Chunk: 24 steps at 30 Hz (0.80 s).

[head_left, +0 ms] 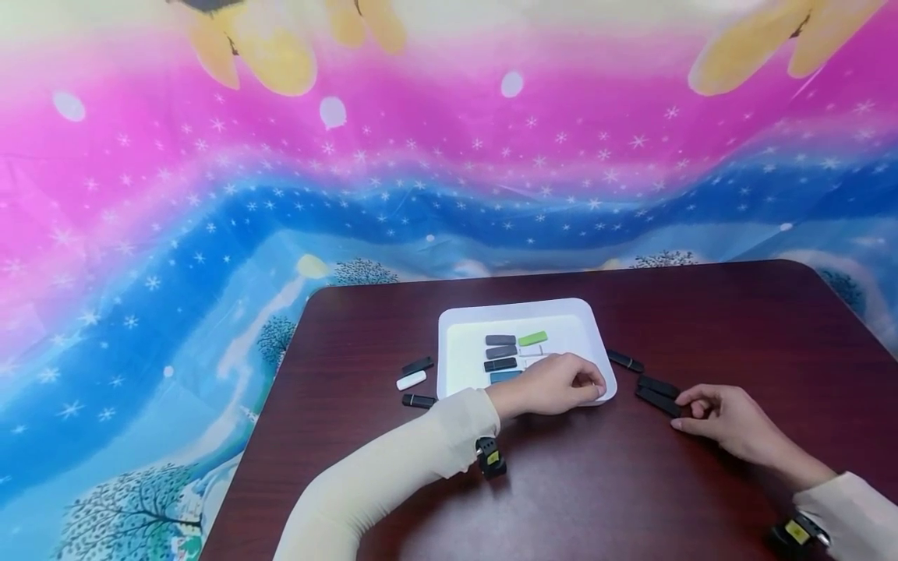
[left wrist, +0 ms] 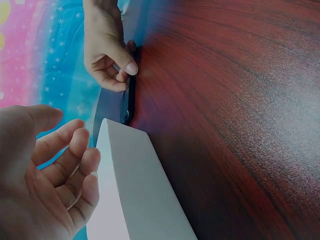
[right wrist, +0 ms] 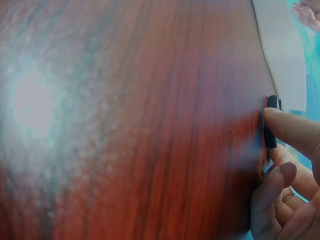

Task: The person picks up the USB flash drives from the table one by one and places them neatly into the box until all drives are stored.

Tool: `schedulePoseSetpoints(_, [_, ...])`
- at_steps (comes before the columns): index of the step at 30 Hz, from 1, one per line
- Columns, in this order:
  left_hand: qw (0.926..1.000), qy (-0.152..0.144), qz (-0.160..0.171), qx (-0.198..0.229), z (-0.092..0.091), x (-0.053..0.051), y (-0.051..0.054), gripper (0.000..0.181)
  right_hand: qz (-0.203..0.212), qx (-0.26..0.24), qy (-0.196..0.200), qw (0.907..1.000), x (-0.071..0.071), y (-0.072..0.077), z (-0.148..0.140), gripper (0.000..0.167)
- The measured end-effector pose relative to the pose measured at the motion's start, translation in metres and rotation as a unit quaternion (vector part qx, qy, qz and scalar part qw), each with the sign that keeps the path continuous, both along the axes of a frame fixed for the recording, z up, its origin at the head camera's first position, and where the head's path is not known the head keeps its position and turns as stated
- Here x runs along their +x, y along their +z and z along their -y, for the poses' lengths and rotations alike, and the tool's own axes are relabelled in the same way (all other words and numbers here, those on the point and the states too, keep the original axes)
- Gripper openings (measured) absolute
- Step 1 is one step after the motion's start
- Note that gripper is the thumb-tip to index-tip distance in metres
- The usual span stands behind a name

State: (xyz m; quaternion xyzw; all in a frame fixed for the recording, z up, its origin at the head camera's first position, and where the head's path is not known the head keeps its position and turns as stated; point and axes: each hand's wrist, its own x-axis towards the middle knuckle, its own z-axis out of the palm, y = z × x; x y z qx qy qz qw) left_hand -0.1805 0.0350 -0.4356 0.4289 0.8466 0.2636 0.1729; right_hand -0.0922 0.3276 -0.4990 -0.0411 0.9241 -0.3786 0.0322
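Over the right side of a white tray (head_left: 452, 366), my left hand (head_left: 554, 383) hangs with loosely curled fingers and holds nothing; its bent fingers show in the left wrist view. At the table's right, my right hand (head_left: 737, 425) pinches the near end of a black USB stick (head_left: 658, 403) between thumb and fingers. Another black stick (head_left: 658, 385) lies alongside it. Inside the tray are grey sticks (head_left: 501, 352), a black one (head_left: 500, 365), a blue one (head_left: 505, 377), a green one (head_left: 533, 338) and a white one (head_left: 532, 351). My left hand partly hides the contents.
Right of the tray lies a black stick with a pale band (head_left: 624, 361). Left of it are a black stick (head_left: 417, 365), a white stick (head_left: 411, 380) and a banded black stick (head_left: 418, 400). The dark wooden table (head_left: 561, 499) ends at a colourful cloth backdrop (head_left: 421, 156).
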Motion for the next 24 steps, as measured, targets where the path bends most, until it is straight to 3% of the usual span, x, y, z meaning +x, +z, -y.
schedulePoseSetpoints(11, [0.9999, 0.007, 0.009, -0.001, 0.0006, 0.0014, -0.0036, 0.018, 0.01, 0.023, -0.006, 0.9997, 0.0, 0.0018, 0.002, 0.027])
schedulePoseSetpoints(24, [0.9998, 0.012, 0.013, -0.009, 0.0003, 0.0039, -0.0045, 0.019, -0.018, 0.032, -0.017, 0.9992, 0.0025, -0.0018, 0.0037, 0.021])
